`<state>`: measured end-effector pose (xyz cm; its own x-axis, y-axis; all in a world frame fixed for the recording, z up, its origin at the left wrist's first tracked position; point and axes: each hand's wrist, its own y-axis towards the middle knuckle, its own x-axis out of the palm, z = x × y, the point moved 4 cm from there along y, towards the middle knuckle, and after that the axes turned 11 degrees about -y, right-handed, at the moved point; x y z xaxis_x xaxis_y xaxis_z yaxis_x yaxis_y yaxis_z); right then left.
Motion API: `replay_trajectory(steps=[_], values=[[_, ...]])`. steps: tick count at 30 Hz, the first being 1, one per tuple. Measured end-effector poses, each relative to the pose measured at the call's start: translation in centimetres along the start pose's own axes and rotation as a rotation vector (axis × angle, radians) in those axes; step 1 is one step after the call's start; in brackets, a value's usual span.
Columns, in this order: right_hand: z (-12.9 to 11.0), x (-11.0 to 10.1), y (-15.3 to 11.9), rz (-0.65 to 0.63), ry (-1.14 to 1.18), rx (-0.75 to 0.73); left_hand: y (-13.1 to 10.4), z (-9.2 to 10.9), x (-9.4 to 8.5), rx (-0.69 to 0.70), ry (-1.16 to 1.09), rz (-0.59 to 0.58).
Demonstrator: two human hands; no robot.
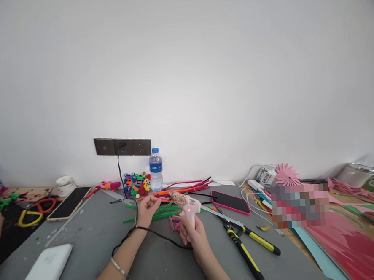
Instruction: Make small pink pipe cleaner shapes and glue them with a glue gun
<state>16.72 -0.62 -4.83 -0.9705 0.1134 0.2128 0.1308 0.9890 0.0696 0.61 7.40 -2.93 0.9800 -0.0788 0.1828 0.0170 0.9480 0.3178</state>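
Note:
My right hand [194, 236] is wrapped round the handle of a pale pink hot glue gun [191, 206], whose crusted nozzle points left. A black power cord [161, 234] runs from its handle across my left forearm. My left hand [147, 211] is closed in a pinch just left of the nozzle, holding a small pink piece [160, 199] that looks like pipe cleaner. Under and behind the hands lie green pipe cleaners [166, 215] and short pink pieces [175, 223]. A bundle of orange and red pipe cleaners [190, 187] lies farther back.
Yellow-black pliers [244, 244] and a pink-cased phone [231, 202] lie on the right. A water bottle [156, 169] and small colourful figures [137, 184] stand by the wall. At left are a white power bank [44, 273] and another phone [69, 203]. Other people's hands show at both edges.

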Motion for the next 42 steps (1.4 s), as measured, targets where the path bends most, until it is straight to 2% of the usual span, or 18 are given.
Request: replay_trajectory(steps=[6, 10, 15, 21, 29, 34, 42], values=[[-1.3, -1.3, 0.0, 0.207, -0.090, -0.055, -1.0, 1.1, 1.4, -0.081, 0.000, -0.177], [-1.3, -1.4, 0.2, 0.195, -0.083, -0.030, -1.7, 1.2, 2.3, -0.123, 0.023, -0.320], [-1.2, -1.1, 0.3, 0.162, -0.077, -0.028, -2.1, 1.2, 2.8, -0.141, 0.006, -0.400], [-1.3, -1.2, 0.3, 0.159, -0.092, -0.038, -2.0, 1.5, 3.0, -0.123, 0.055, -0.433], [-1.1, -1.3, 0.5, 0.144, -0.012, -0.020, -1.6, 2.7, 2.0, 0.133, 0.264, -0.296], [-0.8, -1.5, 0.6, 0.148, -0.050, -0.019, -1.8, 3.3, 2.2, 0.246, 0.326, -0.307], [0.5, -1.7, 0.9, 0.122, -0.075, -0.045, -2.1, 3.6, 2.4, 0.337, 0.368, -0.341]])
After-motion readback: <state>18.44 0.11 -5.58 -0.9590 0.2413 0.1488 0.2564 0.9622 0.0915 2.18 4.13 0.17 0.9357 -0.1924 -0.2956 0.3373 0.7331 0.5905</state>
